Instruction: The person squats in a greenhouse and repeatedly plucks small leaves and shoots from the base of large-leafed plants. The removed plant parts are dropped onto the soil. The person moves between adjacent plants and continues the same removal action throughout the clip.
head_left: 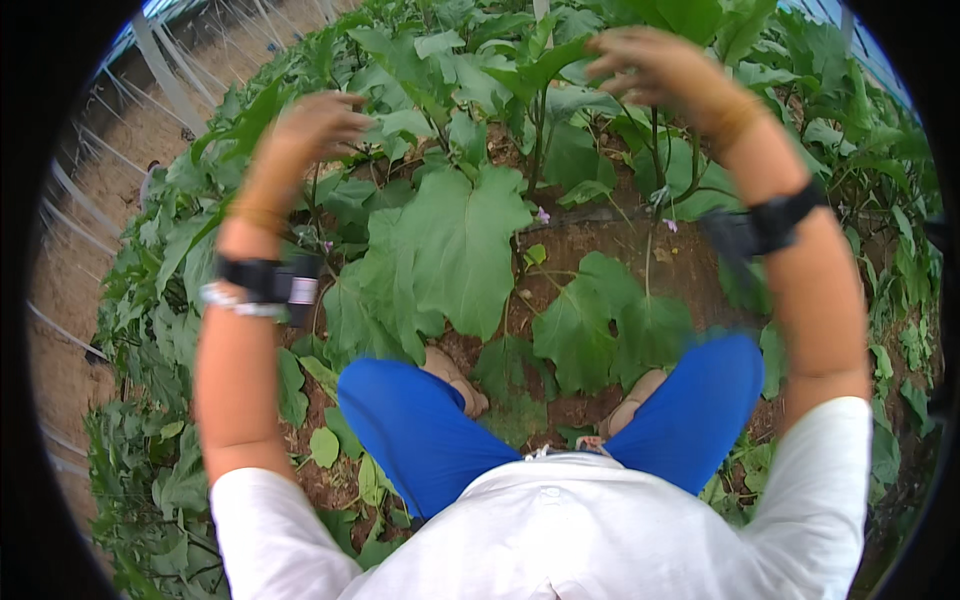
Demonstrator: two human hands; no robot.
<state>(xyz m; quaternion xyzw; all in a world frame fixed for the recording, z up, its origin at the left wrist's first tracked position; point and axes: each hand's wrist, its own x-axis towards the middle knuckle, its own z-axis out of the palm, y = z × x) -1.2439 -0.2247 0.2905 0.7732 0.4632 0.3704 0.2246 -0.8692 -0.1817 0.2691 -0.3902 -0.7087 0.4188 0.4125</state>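
My left hand (319,126) is raised at the upper left among eggplant leaves, blurred by motion, with its fingers loosely apart and nothing visible in them. On the other side, my right hand (654,71) reaches over an eggplant stem (657,154), its fingers spread and also blurred. Between the two stands an eggplant plant with an upright dark stem (539,139). A broad lobed leaf (469,247) hangs in front of me. Small purple flowers (543,216) show low on the plants. Whether either hand touches a leaf is unclear.
My knees in blue trousers (420,427) are bent among the lower leaves (581,330). Brown soil (600,255) shows between the plants. At the left, pale poles (169,75) and thin lines rise beside a bare dirt strip (82,292). Dense foliage (900,247) continues on the right.
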